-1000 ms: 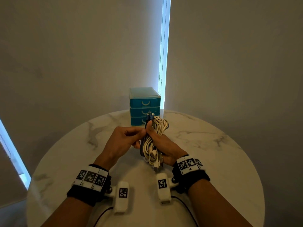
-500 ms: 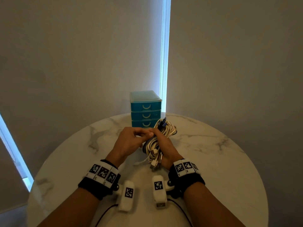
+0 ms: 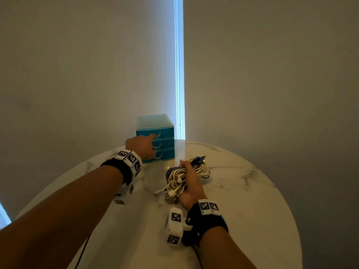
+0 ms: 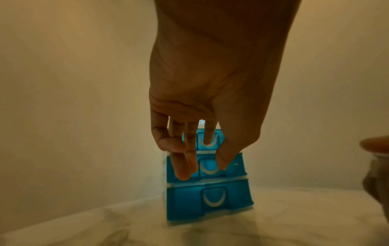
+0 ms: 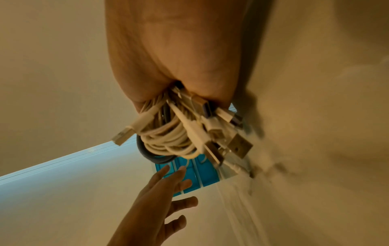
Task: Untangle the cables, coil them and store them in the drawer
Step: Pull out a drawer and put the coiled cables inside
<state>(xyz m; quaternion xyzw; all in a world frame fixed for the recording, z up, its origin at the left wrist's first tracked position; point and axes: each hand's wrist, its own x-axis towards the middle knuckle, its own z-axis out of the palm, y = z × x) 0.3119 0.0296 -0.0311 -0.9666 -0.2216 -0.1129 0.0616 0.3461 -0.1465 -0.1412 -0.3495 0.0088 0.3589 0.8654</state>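
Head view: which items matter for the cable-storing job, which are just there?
Job:
- cable bundle, held by right hand
- drawer unit, drawers closed
- left hand, fingers extended at its front

Just there:
- marble table
- blinds

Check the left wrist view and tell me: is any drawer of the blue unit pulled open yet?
No: all three fronts of the drawer unit sit flush and closed, with the left hand spread open before them.
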